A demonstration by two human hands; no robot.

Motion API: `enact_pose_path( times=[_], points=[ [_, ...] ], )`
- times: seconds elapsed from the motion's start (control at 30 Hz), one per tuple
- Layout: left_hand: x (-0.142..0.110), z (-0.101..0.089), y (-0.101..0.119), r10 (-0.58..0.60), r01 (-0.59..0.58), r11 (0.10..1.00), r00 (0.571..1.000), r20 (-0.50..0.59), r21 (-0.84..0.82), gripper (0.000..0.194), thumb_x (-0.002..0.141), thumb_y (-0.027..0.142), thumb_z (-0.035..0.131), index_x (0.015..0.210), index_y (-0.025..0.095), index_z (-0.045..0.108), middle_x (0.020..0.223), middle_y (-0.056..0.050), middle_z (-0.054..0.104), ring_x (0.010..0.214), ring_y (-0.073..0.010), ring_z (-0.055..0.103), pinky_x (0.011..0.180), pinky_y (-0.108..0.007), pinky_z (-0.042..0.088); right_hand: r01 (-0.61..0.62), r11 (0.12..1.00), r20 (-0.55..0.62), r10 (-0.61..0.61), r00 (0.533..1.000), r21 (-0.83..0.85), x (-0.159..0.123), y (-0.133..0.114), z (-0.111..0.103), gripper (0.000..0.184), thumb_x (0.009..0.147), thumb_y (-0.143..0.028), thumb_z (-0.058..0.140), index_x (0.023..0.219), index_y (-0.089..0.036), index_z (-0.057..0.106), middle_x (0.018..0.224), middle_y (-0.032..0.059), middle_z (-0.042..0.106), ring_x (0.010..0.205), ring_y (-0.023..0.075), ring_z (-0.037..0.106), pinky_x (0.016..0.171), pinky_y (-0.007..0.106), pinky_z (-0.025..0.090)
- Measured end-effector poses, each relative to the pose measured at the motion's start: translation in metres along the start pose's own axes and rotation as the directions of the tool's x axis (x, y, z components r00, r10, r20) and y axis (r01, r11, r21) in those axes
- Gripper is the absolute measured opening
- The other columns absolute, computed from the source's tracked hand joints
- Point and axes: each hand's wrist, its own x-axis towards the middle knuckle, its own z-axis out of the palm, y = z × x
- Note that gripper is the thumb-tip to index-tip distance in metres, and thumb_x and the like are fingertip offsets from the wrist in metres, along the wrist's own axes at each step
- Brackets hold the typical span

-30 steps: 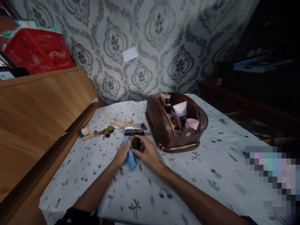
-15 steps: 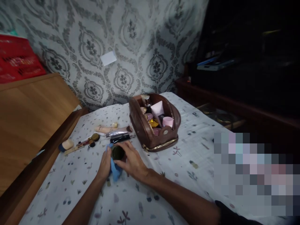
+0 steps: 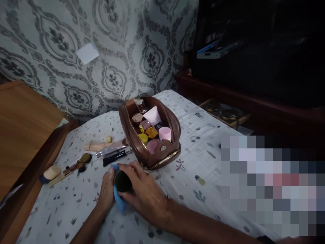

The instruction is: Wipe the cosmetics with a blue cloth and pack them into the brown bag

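Note:
My right hand [image 3: 142,191] is closed round a small dark round jar [image 3: 122,181] held just above the patterned tablecloth [image 3: 203,159]. Against the jar's left side my left hand [image 3: 106,191] presses a blue cloth [image 3: 118,200], fingers wrapped round it. Just behind both hands stands an open brown leather cosmetics bag [image 3: 149,135] with tubes, pots and bottles inside.
Left of the bag lie a black tube [image 3: 115,157], a silver tube [image 3: 113,149], a beige tube [image 3: 96,145], a makeup sponge [image 3: 50,173] and a brush [image 3: 73,166]. A wooden headboard [image 3: 22,135] borders the left. Dark furniture [image 3: 243,95] stands at the right, patterned wallpaper behind.
The view has swung right, so everything sits further left and lower. Both hands keep the jar and cloth; the jar has tilted slightly and the hands drew a little nearer to me.

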Motion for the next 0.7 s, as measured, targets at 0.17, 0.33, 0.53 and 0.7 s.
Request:
enact_pose_path(
  times=[0.17,0.33,0.53,0.7],
  points=[
    [0.004,0.01,0.02,-0.11,0.111,0.994,0.993,-0.042,0.014,0.056,0.078,0.073,0.046,0.071,0.02,0.063,0.065,-0.001,0.064,0.068,-0.0204,0.059,0.066,-0.033,0.052,-0.018,0.995,0.048,0.023,0.999,-0.098,0.002,0.003,-0.003,0.056,0.083,-0.016,0.066,0.135,-0.019,0.045,0.129,0.0134,0.052,0.113,0.0305,0.06,0.088,0.05,0.057],
    [0.007,0.009,0.025,-0.076,0.082,0.994,0.993,0.087,-0.074,0.056,0.078,0.071,0.051,0.067,0.018,0.063,0.058,0.0,0.059,0.062,-0.0174,0.054,0.059,-0.028,0.047,0.007,0.99,0.04,-0.001,0.999,-0.144,0.003,0.006,-0.001,0.046,0.088,-0.019,0.062,0.131,-0.016,0.049,0.125,0.0137,0.055,0.106,0.0283,0.064,0.086,0.048,0.06],
    [0.012,0.009,0.025,-0.006,0.043,0.987,0.974,0.225,-0.158,0.056,0.081,0.069,0.05,0.059,0.017,0.055,0.051,0.003,0.047,0.052,-0.0119,0.043,0.051,-0.024,0.039,0.046,0.993,-0.036,-0.05,0.998,-0.112,0.002,0.015,0.006,0.048,0.088,-0.02,0.061,0.133,-0.018,0.047,0.119,0.0117,0.056,0.105,0.0244,0.063,0.09,0.046,0.058],
    [0.012,0.009,0.021,0.038,0.002,0.984,0.974,0.222,-0.179,0.053,0.084,0.063,0.05,0.058,0.017,0.047,0.054,0.004,0.042,0.054,-0.0099,0.039,0.052,-0.022,0.036,0.07,0.99,-0.052,-0.077,0.996,-0.124,0.003,0.02,0.008,0.048,0.086,-0.018,0.062,0.131,-0.021,0.048,0.117,0.0102,0.056,0.106,0.0246,0.062,0.09,0.047,0.057]
  ],
)
